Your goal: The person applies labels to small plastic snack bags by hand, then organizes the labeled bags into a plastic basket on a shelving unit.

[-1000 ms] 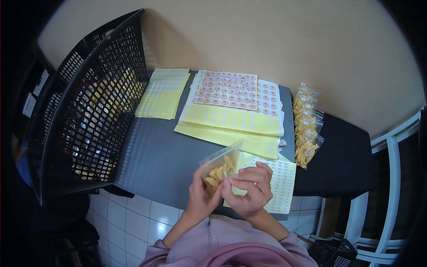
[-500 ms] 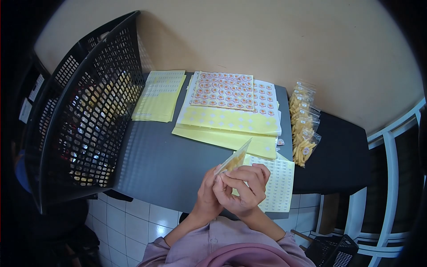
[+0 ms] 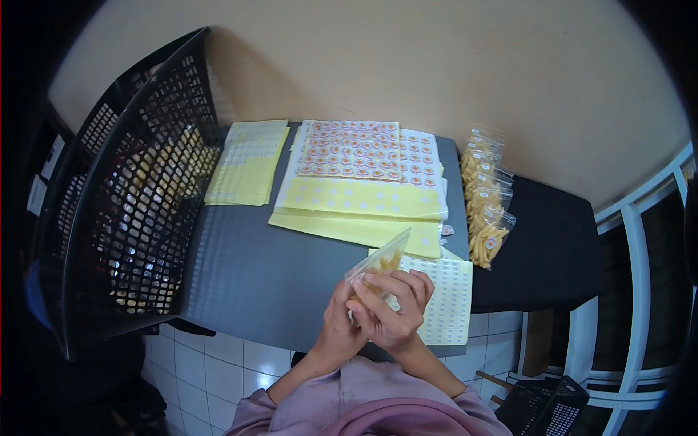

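Observation:
A clear plastic bag (image 3: 389,256) with pale yellow sticks inside is held tilted over the table's front part. My left hand (image 3: 342,318) is closed on the bag's lower left side. My right hand (image 3: 393,309) grips it from the right, fingers curled across its front. Below and right of the hands lies a sheet of small printed labels (image 3: 449,301). Behind them are yellow backing sheets (image 3: 334,224) and a sheet of round orange-and-white stickers (image 3: 349,149).
A tall black perforated basket (image 3: 138,189) with packed bags stands at the left. Yellow label sheets (image 3: 247,163) lie beside it. Filled bags (image 3: 486,236) overlap in a row at the right, next to a black surface (image 3: 552,247). A black crate (image 3: 542,407) is low at the right.
The bag has turned slightly, showing more of its face and contents. My right hand's fingers have shifted a little on it. The view has moved slightly, so the table things appear further left.

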Tool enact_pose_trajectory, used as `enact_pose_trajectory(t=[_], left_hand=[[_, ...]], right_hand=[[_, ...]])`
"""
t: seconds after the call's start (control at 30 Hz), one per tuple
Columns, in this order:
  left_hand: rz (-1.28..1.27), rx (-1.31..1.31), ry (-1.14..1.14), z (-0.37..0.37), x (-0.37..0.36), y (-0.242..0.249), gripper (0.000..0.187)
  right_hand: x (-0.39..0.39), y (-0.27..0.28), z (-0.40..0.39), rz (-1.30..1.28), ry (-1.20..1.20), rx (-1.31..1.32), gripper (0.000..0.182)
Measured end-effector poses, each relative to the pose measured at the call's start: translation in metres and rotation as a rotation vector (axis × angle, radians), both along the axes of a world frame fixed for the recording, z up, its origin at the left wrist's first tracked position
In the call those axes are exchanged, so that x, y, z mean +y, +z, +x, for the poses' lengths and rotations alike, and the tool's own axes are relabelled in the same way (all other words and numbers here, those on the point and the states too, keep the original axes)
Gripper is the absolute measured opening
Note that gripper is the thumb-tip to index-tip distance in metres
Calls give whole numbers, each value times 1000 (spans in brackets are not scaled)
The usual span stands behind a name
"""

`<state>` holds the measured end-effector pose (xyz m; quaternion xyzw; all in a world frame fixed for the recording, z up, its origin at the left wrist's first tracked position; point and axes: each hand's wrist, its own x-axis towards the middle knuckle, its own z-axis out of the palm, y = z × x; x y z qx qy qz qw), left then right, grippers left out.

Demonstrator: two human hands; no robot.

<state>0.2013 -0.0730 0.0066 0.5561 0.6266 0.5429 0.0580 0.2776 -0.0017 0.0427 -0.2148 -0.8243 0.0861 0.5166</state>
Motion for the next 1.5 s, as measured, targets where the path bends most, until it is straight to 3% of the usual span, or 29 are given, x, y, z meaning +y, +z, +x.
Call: enact_pose_trajectory(t=[0.33,0.43,0.47,0.5,0.53,0.57,0.63,0.7,0.77,0.83,0.93,1.17,1.23,1.27,1.37,1.4,1.5], left_hand=[[52,-19,-128,24,18,0,69],[46,-68,-205,33,23,2,70],[46,-67,-211,39,24,6,70],[36,-323,-238,45,25,11,71],[25,-579,-263,50,27,14,72],[26,-578,-266,53,30,14,72],[-52,-702,-357,53,33,15,74],[-115,-780,-407,61,36,12,78],[-37,-548,-419,71,42,9,87],[-19,-499,-431,69,43,6,90],[-218,-151,-249,65,33,0,79],[-239,141,-8,63,5,-23,64],[-241,142,36,65,0,-30,62],[-242,141,77,66,-2,-33,60],[-230,161,151,69,-5,-41,56],[-226,161,153,69,-5,-42,56],[-207,152,190,69,-5,-42,52]], right_hand=[[9,-4,36,-50,-158,-79,30],[16,-6,50,-177,-134,4,46],[19,-5,56,-340,-72,134,56],[22,-5,63,-501,-8,266,67],[27,-5,76,-652,64,195,71],[32,-6,91,-650,62,197,71],[37,-13,116,-1281,558,26,61],[39,-23,132,-1241,562,37,51],[53,-44,154,-1210,467,152,42],[80,-56,175,-1182,244,423,34],[126,-96,203,-1075,85,560,34],[155,-144,205,-1115,96,261,38],[163,-135,200,-735,-173,-9,43],[166,-129,198,-781,-216,-49,52],[187,-141,191,-662,-219,-23,59],[187,-136,191,-723,-196,-35,70],[185,-136,193,-727,-174,-6,73]])
